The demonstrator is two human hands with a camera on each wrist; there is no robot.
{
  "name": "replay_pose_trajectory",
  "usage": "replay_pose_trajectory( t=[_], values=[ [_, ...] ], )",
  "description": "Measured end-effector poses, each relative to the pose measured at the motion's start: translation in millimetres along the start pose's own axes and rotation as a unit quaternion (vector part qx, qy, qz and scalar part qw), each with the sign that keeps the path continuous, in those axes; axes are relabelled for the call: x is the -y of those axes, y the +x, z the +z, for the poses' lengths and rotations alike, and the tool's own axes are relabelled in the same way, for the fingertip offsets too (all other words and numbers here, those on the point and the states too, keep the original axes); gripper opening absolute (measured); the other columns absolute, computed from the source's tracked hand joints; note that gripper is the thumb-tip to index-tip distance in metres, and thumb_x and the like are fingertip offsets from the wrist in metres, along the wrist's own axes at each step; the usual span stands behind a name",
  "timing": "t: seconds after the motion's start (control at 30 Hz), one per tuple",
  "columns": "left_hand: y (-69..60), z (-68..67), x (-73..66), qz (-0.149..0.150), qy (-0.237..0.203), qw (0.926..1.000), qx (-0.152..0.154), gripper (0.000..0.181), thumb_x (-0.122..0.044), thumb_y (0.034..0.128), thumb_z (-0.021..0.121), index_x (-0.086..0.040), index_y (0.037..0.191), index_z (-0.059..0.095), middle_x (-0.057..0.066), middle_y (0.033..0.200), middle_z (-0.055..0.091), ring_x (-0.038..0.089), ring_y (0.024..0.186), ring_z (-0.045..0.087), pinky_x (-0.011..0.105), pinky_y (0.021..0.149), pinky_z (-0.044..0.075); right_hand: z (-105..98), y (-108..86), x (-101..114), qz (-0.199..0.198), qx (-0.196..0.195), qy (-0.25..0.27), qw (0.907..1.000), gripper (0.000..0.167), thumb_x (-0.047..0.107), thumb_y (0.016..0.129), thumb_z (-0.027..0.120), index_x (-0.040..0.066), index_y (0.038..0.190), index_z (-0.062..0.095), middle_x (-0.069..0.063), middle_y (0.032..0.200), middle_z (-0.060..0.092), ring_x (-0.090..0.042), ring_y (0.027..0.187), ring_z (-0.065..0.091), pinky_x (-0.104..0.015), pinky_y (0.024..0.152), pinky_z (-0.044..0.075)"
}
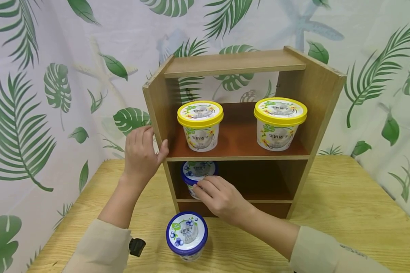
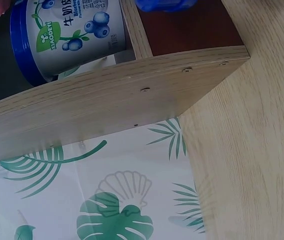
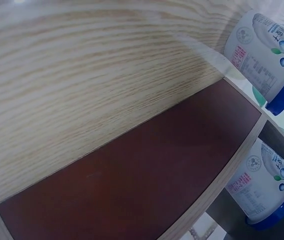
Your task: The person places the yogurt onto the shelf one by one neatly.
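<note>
A small wooden shelf unit (image 1: 238, 157) stands on the table. My left hand (image 1: 141, 151) holds its left side panel, with the thumb across the front edge. On the lower shelf sits a blue-lidded tub with blueberry pictures (image 1: 199, 169), seen from the side in the left wrist view (image 2: 77, 35). My right hand (image 1: 222, 199) reaches in from the front, its fingers bent at the front right of this tub's rim, hiding part of it. A second blue-lidded tub (image 1: 187, 233) stands upright on the table in front of the unit.
Two yellow-lidded tubs (image 1: 201, 125) (image 1: 280, 123) stand apart on the upper shelf. Under the lower shelf is a reddish-brown base board (image 3: 132, 170). The wooden table (image 1: 341, 212) extends around the unit, and a leaf-patterned backdrop (image 1: 99, 91) rises behind and at the sides.
</note>
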State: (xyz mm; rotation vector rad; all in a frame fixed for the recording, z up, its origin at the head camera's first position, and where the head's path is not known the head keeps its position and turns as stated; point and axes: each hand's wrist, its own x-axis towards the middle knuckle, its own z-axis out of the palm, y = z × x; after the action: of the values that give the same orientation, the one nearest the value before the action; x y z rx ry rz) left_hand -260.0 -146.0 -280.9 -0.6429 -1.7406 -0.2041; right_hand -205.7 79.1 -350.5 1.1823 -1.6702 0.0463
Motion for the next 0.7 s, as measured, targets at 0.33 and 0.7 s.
replay_pose_trajectory(
  t=[0.33, 0.7],
  values=[
    [-0.6, 0.2, 0.9, -0.002, 0.004, 1.0000, 0.001, 0.046, -0.033, 0.0971, 0.037, 0.011, 0.097, 0.051, 0.026, 0.094, 0.057, 0.038, 0.086, 0.055, 0.046, 0.075, 0.047, -1, -3.8, 4, -0.003, -0.017, 0.019, 0.9997, 0.029, 0.019, 0.098, 0.048, 0.002, 0.093, 0.070, -0.007, 0.087, 0.068, -0.018, 0.080, 0.064, -0.027, 0.074, 0.054],
    [-1.0, 0.5, -0.3, -0.002, -0.002, 1.0000, -0.001, 0.046, -0.033, 0.0971, 0.037, 0.011, 0.097, 0.050, 0.026, 0.095, 0.056, 0.039, 0.086, 0.054, 0.046, 0.075, 0.046, -9, -15.7, 9, -0.021, -0.013, 0.044, 0.9987, 0.030, 0.016, 0.099, 0.045, 0.001, 0.092, 0.070, -0.008, 0.087, 0.069, -0.018, 0.080, 0.064, -0.028, 0.075, 0.054]
  ],
)
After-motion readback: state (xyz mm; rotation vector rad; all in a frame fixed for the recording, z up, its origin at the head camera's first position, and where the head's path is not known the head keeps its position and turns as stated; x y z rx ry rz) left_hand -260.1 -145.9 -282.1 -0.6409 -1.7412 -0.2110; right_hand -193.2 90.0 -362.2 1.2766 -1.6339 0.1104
